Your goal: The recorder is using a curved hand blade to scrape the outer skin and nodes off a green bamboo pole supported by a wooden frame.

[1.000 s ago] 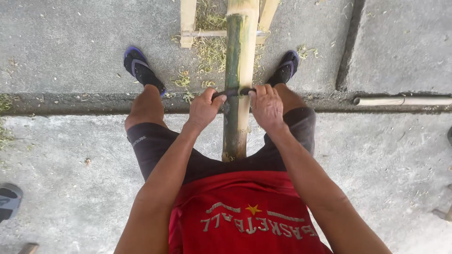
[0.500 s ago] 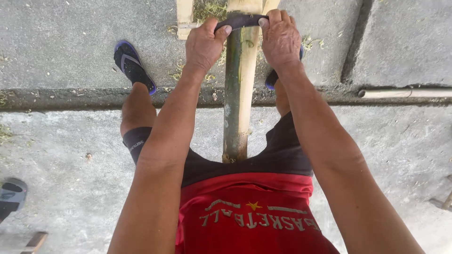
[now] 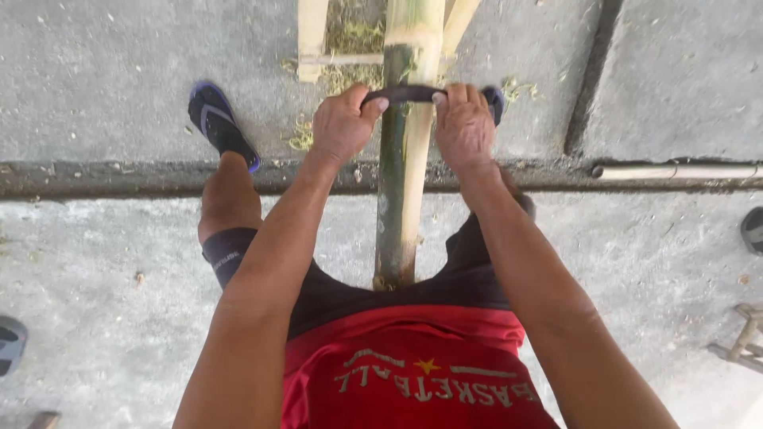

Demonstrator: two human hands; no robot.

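Because the bamboo pole [image 3: 407, 151] runs between the person's legs, from the middle of the frame up to the top edge, both hands can reach it at once. In the head view, the left hand [image 3: 343, 125] is closed around one end of a dark curved blade [image 3: 404, 94], and the right hand [image 3: 463, 127] is closed around the other end. The blade lies across the pole, touching it, near the top middle of the frame. Holding it at both ends likely keeps it flat and steady on the round pole.

The pole looks green on its left side and pale on its right side. Thin shavings [image 3: 350, 36] lie on the ground at the top, between pale wooden slats [image 3: 312, 36].

A foot in a blue sandal [image 3: 220, 123] rests in the upper left, well apart from the pole. A long groove [image 3: 119, 176] crosses the concrete floor [image 3: 103, 71] from left to right, under the arms. A pipe [image 3: 675, 171] lies along it at the right edge. There is open room along the pole below the hands, down to the dark shorts [image 3: 342, 290].
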